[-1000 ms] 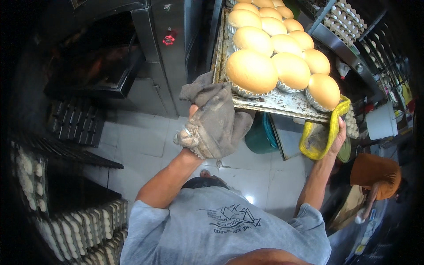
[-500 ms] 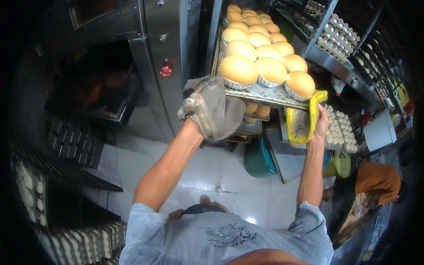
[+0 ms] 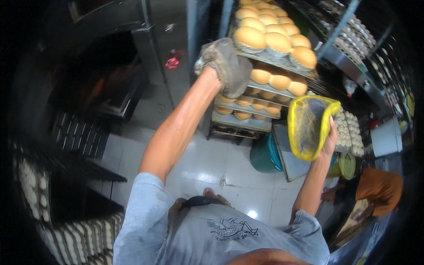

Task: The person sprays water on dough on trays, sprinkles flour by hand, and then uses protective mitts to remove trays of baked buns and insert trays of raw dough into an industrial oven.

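A thick grey cloth mitt [image 3: 234, 73] covers my left hand [image 3: 221, 64], hiding its fingers. It is at the left front corner of the top baking tray [image 3: 282, 62], and I cannot tell whether it grips there. Rows of round golden buns [image 3: 277, 43] in foil cups stand on that tray, which rests high in a rack. My right hand [image 3: 329, 140] holds a worn pot holder [image 3: 312, 126] with a yellow rim, below the tray's right corner and apart from it. Under the top tray, more golden buns [image 3: 280, 82] sit on lower trays.
On the left stands a steel oven [image 3: 101, 84] with a dark opening and a red valve knob [image 3: 172, 63]. Trays of pale dough [image 3: 84, 236] fill the lower left. A teal bin [image 3: 263, 154] stands below the rack. A person in orange [image 3: 380, 190] bends at the right, near egg trays [image 3: 351, 130].
My right hand with the pot holder has come off the tray's right corner and dropped lower. The top tray sits farther back, showing the buns below. My left mitt has moved up and forward.
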The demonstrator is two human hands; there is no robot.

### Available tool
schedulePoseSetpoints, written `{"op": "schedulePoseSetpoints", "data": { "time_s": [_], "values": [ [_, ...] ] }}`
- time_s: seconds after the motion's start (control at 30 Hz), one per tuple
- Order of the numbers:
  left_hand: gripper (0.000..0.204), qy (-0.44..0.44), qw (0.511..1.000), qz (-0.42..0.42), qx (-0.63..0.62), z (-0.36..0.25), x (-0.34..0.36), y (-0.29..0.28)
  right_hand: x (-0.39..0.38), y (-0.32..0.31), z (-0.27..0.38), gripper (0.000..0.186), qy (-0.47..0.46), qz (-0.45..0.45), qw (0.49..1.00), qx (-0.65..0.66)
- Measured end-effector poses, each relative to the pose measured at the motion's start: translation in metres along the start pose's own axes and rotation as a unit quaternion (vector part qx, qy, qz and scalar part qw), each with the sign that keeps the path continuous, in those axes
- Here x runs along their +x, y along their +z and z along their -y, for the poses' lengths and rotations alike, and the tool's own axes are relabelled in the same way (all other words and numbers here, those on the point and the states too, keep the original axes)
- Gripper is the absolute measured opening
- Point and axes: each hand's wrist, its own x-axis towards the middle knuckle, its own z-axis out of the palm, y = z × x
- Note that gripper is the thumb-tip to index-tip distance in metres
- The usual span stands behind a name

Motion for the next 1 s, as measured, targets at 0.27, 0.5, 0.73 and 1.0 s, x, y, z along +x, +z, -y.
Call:
{"op": "schedulePoseSetpoints", "data": {
  "time_s": [0.27, 0.5, 0.73, 1.0],
  "values": [
    [0.042, 0.028, 0.569, -0.147, -0.808, 0.031, -0.170, 0.087, -0.080, 0.087, -0.130, 0.060, 0.013, 0.108, 0.975, -0.192],
    [0.048, -0.218, 0.012, -0.206, -0.954, 0.098, -0.388, 0.154, -0.053, 0.277, -0.278, 0.041, -0.055, 0.275, 0.892, -0.354],
    [0.053, -0.281, -0.076, -0.346, -0.892, 0.218, -0.494, 0.179, 0.014, 0.439, -0.451, 0.072, -0.227, 0.350, 0.677, -0.606],
    [0.043, -0.400, 0.065, -0.446, -0.798, 0.389, -0.527, 0.255, 0.017, 0.489, -0.539, 0.064, -0.203, 0.446, 0.526, -0.696]
  ]
}}
